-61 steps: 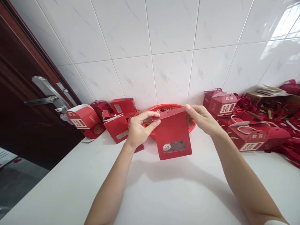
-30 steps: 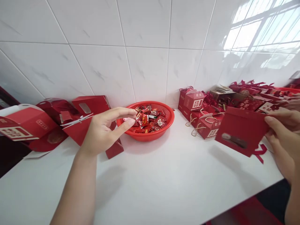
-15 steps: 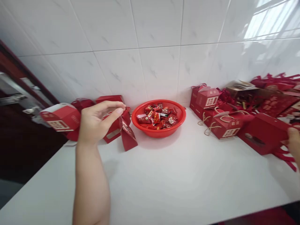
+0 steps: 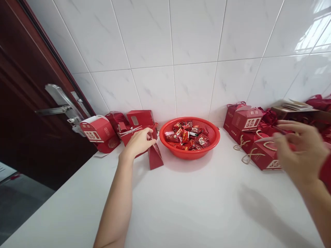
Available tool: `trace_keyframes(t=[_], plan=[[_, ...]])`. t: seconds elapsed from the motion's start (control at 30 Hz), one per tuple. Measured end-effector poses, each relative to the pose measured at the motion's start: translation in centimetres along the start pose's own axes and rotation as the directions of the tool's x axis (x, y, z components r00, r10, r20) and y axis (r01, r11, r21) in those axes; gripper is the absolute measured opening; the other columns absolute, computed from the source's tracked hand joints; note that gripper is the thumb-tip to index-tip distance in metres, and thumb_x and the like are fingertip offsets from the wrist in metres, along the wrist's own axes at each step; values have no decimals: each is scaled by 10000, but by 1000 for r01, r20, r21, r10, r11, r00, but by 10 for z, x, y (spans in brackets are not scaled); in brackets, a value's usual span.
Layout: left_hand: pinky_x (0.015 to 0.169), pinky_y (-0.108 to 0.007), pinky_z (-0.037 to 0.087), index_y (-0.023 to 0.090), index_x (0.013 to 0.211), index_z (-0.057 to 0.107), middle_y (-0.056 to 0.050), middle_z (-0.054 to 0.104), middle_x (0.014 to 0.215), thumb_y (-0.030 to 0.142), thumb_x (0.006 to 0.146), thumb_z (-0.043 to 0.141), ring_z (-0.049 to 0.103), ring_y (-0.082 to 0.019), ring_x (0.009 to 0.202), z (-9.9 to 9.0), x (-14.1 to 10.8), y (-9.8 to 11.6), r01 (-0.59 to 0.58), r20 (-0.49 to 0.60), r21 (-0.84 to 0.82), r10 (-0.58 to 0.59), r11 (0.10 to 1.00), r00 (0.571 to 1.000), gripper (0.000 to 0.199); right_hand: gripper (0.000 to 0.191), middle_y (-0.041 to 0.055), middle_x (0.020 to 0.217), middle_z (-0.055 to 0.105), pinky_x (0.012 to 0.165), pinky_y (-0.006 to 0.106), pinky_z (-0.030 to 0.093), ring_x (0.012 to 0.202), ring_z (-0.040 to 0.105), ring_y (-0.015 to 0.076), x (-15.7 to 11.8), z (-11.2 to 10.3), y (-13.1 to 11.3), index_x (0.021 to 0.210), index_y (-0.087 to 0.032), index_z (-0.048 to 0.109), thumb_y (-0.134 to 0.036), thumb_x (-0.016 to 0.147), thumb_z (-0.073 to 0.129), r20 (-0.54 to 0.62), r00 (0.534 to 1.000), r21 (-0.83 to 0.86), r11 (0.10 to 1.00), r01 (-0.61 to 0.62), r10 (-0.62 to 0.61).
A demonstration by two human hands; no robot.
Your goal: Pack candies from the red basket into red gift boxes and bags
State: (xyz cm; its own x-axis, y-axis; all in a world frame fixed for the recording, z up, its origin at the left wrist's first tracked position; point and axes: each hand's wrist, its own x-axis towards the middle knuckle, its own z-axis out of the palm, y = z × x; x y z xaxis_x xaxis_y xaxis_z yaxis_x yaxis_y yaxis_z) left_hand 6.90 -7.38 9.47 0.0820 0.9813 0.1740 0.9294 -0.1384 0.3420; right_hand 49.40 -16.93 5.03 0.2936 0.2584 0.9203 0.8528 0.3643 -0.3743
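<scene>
My left hand [image 4: 138, 143] is at the top of a small red box [image 4: 156, 158] with a triangular end, its thumb and curled fingers closed about the upper edge. Behind the wrist are more red boxes, one of them an upright box [image 4: 141, 119] with a cut-out window. My right hand [image 4: 301, 151], blurred, hangs over the right-hand boxes with thumb and fingers apart; I make out nothing held. Nearest to it is a red gift box [image 4: 266, 156] with twine handles. Between the hands stands a red plastic basket [image 4: 190, 155] of red-wrapped sweets [image 4: 186, 136].
On the far left are a closed red gift box [image 4: 99, 132] with a white label and a dark door [image 4: 26, 86] with a metal handle. More red boxes [image 4: 245, 119] and ribbons are heaped at right against the tiled wall [image 4: 196, 82]. All stand on a white table [image 4: 191, 203].
My view has swung left. The left hand has lowered onto the triangular-ended box. My right hand has left a large red box at far right and come inward over the gift boxes.
</scene>
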Motion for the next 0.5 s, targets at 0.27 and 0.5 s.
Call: trace_keyframes(t=[0.27, 0.5], plan=[[703, -319, 548, 183, 1027, 700, -57, 734, 918, 256, 681, 594, 698, -242, 837, -24, -12, -7, -41, 28, -292, 51, 955, 998, 369, 117, 60, 1005, 720, 629, 289, 504, 582, 583, 113, -5, 79, -58, 948, -215, 650, -231, 902, 544, 482, 853, 325, 945, 37, -200], [739, -315, 567, 194, 941, 720, -43, 745, 893, 300, 755, 621, 676, -198, 805, -14, -22, 25, -284, 58, -475, 351, 833, 935, 236, 155, 35, 931, 743, 726, 263, 476, 829, 670, 180, 11, 146, -43, 925, -201, 680, -218, 880, 533, 878, 472, -60, 997, -48, 76]])
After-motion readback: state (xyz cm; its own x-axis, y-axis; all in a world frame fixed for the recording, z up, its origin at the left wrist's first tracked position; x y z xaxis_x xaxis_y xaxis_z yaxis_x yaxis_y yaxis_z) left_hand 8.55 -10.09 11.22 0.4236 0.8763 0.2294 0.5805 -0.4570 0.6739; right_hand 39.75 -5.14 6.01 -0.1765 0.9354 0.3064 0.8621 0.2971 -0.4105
